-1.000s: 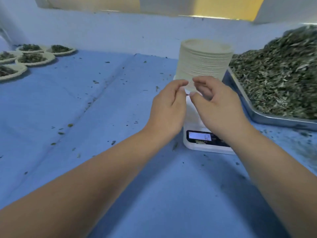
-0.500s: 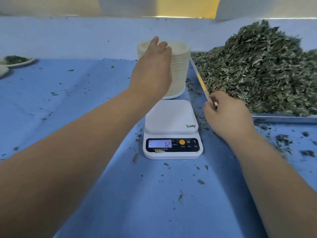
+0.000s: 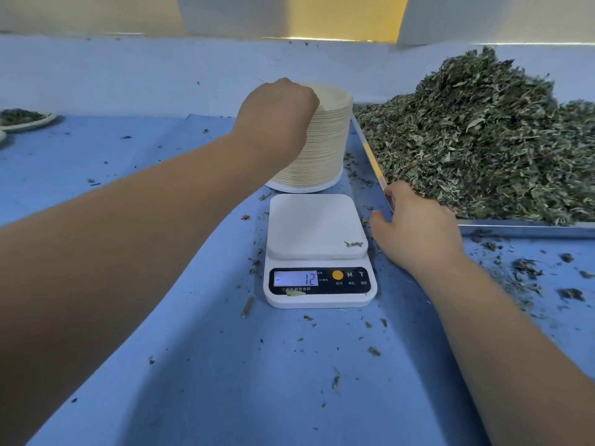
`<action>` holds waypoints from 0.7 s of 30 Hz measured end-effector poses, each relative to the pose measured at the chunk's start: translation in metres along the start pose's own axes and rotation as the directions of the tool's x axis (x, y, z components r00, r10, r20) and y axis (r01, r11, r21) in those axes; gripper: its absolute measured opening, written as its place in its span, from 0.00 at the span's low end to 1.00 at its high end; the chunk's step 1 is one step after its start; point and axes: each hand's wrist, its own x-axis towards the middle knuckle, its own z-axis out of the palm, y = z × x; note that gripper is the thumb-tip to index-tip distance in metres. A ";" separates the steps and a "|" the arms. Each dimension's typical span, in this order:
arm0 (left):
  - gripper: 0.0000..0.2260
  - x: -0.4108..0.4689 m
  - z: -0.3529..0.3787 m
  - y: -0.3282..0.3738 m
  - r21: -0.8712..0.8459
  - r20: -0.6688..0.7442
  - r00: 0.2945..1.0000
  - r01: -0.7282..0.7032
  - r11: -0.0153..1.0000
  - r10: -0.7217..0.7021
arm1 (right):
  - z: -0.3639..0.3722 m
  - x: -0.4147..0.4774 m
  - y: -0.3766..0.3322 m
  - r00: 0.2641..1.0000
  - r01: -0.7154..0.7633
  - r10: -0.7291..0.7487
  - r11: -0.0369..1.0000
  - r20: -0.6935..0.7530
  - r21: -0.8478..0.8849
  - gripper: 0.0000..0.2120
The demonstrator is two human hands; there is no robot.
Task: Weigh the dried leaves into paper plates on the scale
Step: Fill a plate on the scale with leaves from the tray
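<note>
Paper plates stack, upper centre: our left hand curls over top rim, likely lifting one for scale (no plate on it yet). Right hand at tray corner; cannot tell grip.

Blue table bears scale, plate stack, leaf tray.

A white scale sits on the blue table cover, its display reading 12 after a dash and its platform bare but for one leaf scrap. Just behind the scale stands a stack of paper plates; the left hand curls over its top, fingertips hidden. Right of the scale, a metal tray holds heaped dried leaves, and the right hand lies at the tray's near corner, its grasp unclear. Far left of the scale is a filled plate.
</note>
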 end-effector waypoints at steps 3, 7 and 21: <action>0.09 0.003 -0.001 -0.004 0.052 0.000 0.997 -0.076 0.996 0.076 | 0.002 0.000 0.002 1.000 0.010 -0.010 1.000 -0.013 -0.001 0.18; 0.13 0.006 -0.004 -0.012 0.164 -0.029 0.974 -0.216 0.963 0.223 | 0.003 0.001 0.003 0.999 0.025 -0.025 1.000 -0.025 0.016 0.17; 0.13 0.010 0.002 -0.019 -0.160 -0.222 0.971 0.051 0.986 -0.086 | 0.003 0.000 0.001 0.999 0.020 -0.020 1.000 -0.025 -0.015 0.13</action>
